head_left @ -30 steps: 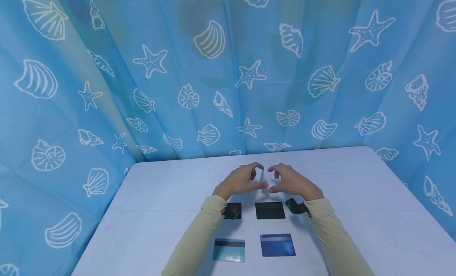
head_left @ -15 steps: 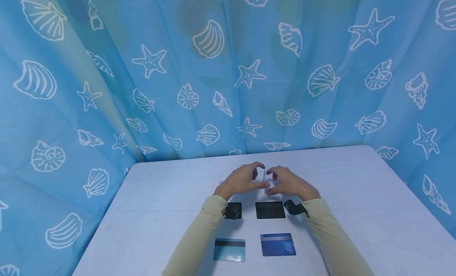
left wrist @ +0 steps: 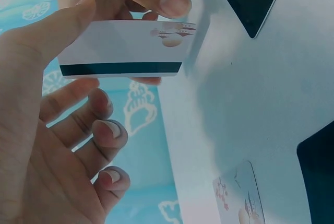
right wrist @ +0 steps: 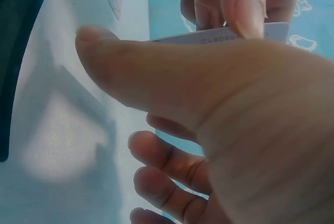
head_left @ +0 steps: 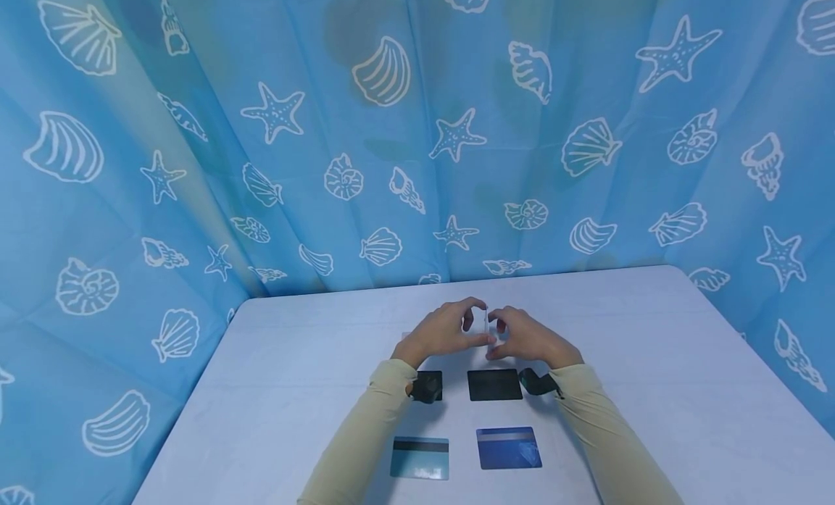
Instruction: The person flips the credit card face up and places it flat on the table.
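Note:
A white card [left wrist: 125, 46] with a dark stripe and small reddish print is held above the table, edge-on in the head view. My left hand [head_left: 446, 327] pinches it between thumb and index finger, the other fingers loosely bent. My right hand [head_left: 531, 336] is at the card's other side, its thumb [right wrist: 141, 67] along one long edge and a fingertip showing past the opposite edge in the left wrist view. The right thumb hides much of the card in the right wrist view.
On the white table [head_left: 293, 389] lie a black card [head_left: 494, 385], another dark card [head_left: 435, 378] partly behind the left wrist, a light blue card [head_left: 420, 461] and a blue card [head_left: 509, 448]. A white printed card [left wrist: 240, 195] lies near the left hand. A shell-patterned curtain [head_left: 417, 164] stands behind.
My right hand has moved left, closing the gap to the white card and taking hold of it. The left hand and card have shifted slightly right. The cards on the table stay put.

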